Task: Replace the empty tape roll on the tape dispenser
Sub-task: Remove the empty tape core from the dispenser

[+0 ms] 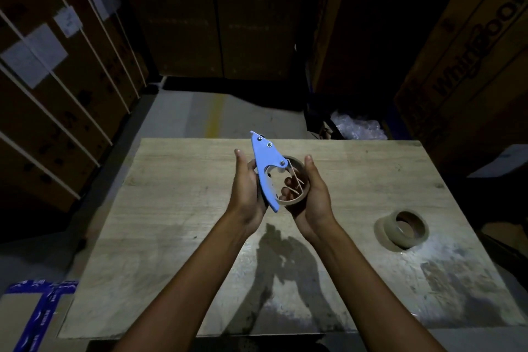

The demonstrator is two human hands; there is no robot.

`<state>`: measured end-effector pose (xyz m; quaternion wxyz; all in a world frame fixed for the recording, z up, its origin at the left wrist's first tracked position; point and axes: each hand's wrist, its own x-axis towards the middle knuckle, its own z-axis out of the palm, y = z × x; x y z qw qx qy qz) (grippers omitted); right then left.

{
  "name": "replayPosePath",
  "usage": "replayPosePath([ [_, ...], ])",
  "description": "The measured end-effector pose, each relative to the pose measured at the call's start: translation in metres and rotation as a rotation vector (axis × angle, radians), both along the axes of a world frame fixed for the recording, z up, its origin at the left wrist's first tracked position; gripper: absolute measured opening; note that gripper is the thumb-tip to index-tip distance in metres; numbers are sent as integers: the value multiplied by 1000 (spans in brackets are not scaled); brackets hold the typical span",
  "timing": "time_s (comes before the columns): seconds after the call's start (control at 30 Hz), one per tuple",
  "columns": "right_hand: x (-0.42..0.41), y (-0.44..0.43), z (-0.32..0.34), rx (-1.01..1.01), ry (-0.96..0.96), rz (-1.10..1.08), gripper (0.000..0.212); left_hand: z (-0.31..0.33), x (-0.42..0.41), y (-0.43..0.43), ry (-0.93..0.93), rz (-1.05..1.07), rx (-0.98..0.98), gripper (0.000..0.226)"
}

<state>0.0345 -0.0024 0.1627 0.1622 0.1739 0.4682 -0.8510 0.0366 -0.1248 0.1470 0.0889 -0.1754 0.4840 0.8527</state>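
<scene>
Blue plastic catches what little light there is: you hold the tape dispenser (265,168) up above the wooden table (177,226), its pointed cutter end aimed away from you and its handle running down toward your left palm. Your left hand (247,194) wraps the handle from the left side, fingers curled behind it and the thumb standing up along its edge. Your right hand (310,200) cups the empty tape roll (297,180), a bare brown cardboard core that sits at the dispenser's hub, just right of the blue body; the thumb rises along the core's right rim, and a couple of fingertips (287,181) show through the core's open middle, so those fingers are bent in under and behind it. Whether the core is seated on the hub or partly off it cannot be told from this angle. Both forearms reach in from the bottom edge and throw a shadow on the board beneath. On the table, well to the right of your hands, lies the new tape roll (405,228), tilted on its side with its hole facing up and toward you. Stacked cardboard boxes (57,71) stand in the dark around the table.
</scene>
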Motion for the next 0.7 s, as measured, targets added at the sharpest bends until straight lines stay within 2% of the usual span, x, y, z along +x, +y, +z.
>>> replayPosePath([
  [0.1,-5,1,1,-60,-12,-20,31,4,3,-2,-10,25,134,95],
  [0.3,-6,1,4,-111,-31,-45,29,5,3,-3,-38,-4,341,103],
  [0.57,4,3,14,14,27,-101,25,8,2,-2,-9,-116,215,94],
  [0.7,7,6,8,330,273,-195,24,6,-2,-1,-51,-160,6,78],
])
